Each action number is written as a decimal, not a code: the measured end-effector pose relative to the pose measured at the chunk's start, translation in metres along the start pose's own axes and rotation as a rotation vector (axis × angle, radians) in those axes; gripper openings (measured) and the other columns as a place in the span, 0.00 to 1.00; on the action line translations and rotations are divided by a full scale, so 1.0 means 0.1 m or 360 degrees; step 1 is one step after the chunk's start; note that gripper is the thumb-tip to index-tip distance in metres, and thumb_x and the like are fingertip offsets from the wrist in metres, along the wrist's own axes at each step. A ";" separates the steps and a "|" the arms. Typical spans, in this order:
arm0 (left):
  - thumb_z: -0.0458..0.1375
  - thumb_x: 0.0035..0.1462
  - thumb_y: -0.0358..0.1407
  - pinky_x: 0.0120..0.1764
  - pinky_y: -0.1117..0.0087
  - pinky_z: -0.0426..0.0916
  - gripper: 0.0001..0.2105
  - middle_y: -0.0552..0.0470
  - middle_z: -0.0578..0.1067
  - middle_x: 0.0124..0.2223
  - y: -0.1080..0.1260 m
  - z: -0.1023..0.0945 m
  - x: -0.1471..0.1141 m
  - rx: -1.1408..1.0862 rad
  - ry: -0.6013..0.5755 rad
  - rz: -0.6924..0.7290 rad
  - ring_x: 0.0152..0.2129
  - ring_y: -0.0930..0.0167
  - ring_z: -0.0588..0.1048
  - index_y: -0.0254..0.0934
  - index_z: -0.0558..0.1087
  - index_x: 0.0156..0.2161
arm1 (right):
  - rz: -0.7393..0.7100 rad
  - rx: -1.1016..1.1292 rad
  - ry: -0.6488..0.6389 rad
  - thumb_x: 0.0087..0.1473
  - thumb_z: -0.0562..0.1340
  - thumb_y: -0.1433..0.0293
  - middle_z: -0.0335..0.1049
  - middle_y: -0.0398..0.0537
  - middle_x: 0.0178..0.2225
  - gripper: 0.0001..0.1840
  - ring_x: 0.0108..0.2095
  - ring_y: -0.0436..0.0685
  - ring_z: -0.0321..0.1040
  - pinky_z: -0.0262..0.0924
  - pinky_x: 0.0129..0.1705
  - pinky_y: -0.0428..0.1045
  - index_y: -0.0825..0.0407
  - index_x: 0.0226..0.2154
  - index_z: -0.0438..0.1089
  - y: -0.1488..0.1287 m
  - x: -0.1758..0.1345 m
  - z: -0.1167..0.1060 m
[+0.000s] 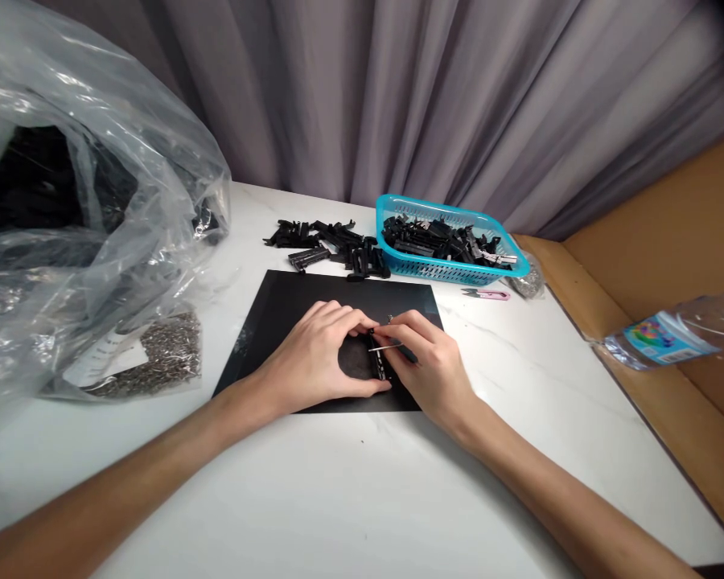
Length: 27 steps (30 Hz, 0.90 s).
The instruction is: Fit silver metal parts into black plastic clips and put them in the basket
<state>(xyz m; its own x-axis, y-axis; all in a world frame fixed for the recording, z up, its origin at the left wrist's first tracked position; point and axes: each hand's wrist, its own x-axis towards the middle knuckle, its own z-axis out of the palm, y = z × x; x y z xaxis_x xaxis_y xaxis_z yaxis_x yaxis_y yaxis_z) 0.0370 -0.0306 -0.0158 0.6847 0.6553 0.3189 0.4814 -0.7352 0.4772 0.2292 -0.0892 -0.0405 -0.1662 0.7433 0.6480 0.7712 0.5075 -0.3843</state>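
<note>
On the black mat [277,322], my left hand [319,354] grips a small narrow black plastic part [378,362] by its two ends, thumb at the near end and fingers at the far end. My right hand [431,358] is closed at the part's far right side, fingertips pinched together. A thin, pale, straight metal-looking piece [386,347] sticks out from those fingertips and crosses over the part. Whether its tip touches the part I cannot tell. The far end of the part is partly hidden by my fingers.
Behind the mat lie several loose black plastic parts [338,245]. A blue basket [452,272] holds more. Pink-handled thread snips [487,294] lie nearby. At left are a large clear bag [181,177] and a bag of small metal pieces [169,354]. A bottle [664,338] lies in a cardboard box [639,233].
</note>
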 end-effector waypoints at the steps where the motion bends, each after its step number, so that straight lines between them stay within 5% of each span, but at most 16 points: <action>1: 0.72 0.45 0.49 0.47 0.57 0.68 0.25 0.50 0.76 0.40 0.00 0.00 0.00 -0.0002 0.0004 -0.0005 0.40 0.61 0.74 0.37 0.74 0.44 | -0.0059 -0.0041 -0.0013 0.67 0.59 0.75 0.75 0.51 0.36 0.09 0.32 0.54 0.72 0.67 0.33 0.50 0.53 0.39 0.76 0.00 0.00 0.00; 7: 0.73 0.43 0.45 0.47 0.58 0.69 0.24 0.51 0.76 0.40 -0.02 0.02 -0.01 0.0018 0.0034 0.0034 0.40 0.62 0.73 0.38 0.74 0.44 | -0.0219 -0.0117 -0.0127 0.67 0.57 0.77 0.75 0.50 0.34 0.11 0.29 0.53 0.69 0.61 0.33 0.51 0.53 0.36 0.73 -0.02 0.04 -0.06; 12: 0.73 0.43 0.46 0.47 0.57 0.69 0.25 0.50 0.77 0.41 0.00 0.02 -0.02 0.0038 0.0034 0.0026 0.40 0.61 0.74 0.37 0.74 0.44 | 0.0049 0.0174 -0.0318 0.68 0.59 0.73 0.74 0.48 0.35 0.10 0.34 0.54 0.71 0.62 0.38 0.51 0.51 0.36 0.74 -0.03 0.09 -0.20; 16: 0.73 0.44 0.48 0.48 0.57 0.69 0.26 0.49 0.77 0.42 0.00 0.01 -0.03 0.0076 0.0029 0.0052 0.41 0.61 0.74 0.36 0.74 0.46 | 0.0327 0.0383 -0.0023 0.73 0.53 0.67 0.74 0.48 0.35 0.16 0.35 0.54 0.71 0.64 0.39 0.51 0.51 0.40 0.76 0.01 0.15 -0.32; 21: 0.72 0.46 0.49 0.48 0.57 0.69 0.27 0.48 0.77 0.42 -0.01 -0.01 -0.03 0.0104 0.0007 0.0068 0.42 0.60 0.74 0.37 0.74 0.47 | 0.0407 0.0148 0.0199 0.74 0.49 0.59 0.71 0.50 0.39 0.24 0.42 0.58 0.69 0.63 0.47 0.55 0.49 0.42 0.79 0.10 0.19 -0.37; 27: 0.72 0.47 0.50 0.49 0.56 0.69 0.27 0.48 0.77 0.43 -0.01 -0.02 -0.02 0.0084 -0.0024 0.0058 0.42 0.59 0.74 0.37 0.74 0.48 | 0.0719 0.0652 -0.0145 0.72 0.50 0.52 0.62 0.42 0.23 0.27 0.24 0.52 0.61 0.59 0.29 0.50 0.51 0.35 0.74 0.18 0.17 -0.36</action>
<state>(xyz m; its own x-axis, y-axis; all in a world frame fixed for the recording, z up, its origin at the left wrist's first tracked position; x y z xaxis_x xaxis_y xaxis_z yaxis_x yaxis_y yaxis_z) 0.0342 -0.0310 -0.0150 0.7103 0.6257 0.3225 0.4841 -0.7668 0.4214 0.2625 -0.0830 -0.0130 0.0560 0.9490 0.3104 0.4816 0.2467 -0.8409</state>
